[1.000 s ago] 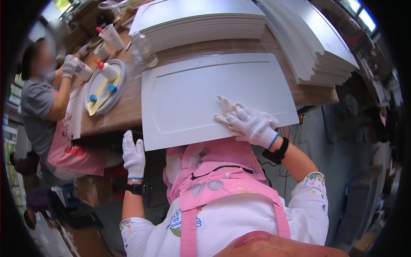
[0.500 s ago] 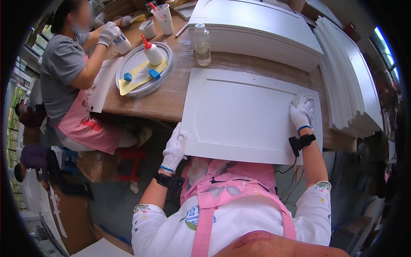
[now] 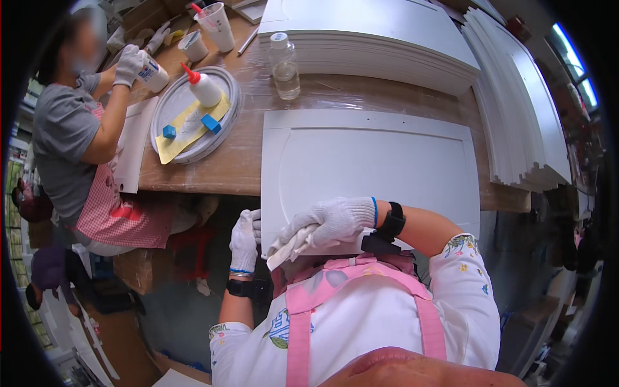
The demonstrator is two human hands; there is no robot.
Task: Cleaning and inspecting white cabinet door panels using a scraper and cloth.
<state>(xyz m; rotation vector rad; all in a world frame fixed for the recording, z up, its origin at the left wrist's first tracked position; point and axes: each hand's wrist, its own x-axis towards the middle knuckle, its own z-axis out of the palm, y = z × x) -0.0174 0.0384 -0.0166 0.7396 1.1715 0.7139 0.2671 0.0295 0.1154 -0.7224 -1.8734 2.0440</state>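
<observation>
A white door panel (image 3: 380,161) with a recessed, curved-edged middle lies flat on the wrapped table before me. Over its near left corner, my white-gloved right hand (image 3: 332,222) is closed on a crumpled white cloth (image 3: 290,250), which touches the panel's near edge. My left hand (image 3: 244,242), also gloved in white, is at the panel's left edge near that corner. Its fingers are curled against the edge, partly hidden from view.
Stacked white panels (image 3: 367,55) lie at the back, with more panels (image 3: 516,103) leaning at right. A clear bottle (image 3: 285,71) stands behind my panel. Left of it, a round lid (image 3: 229,122) carries a red-tipped glue bottle (image 3: 205,89) and blue blocks. A gloved co-worker (image 3: 71,129) sits at left.
My right hand has swept from the panel's right side to its near left corner, where the cloth now shows. The left hand stays at the left edge. My view has shifted slightly.
</observation>
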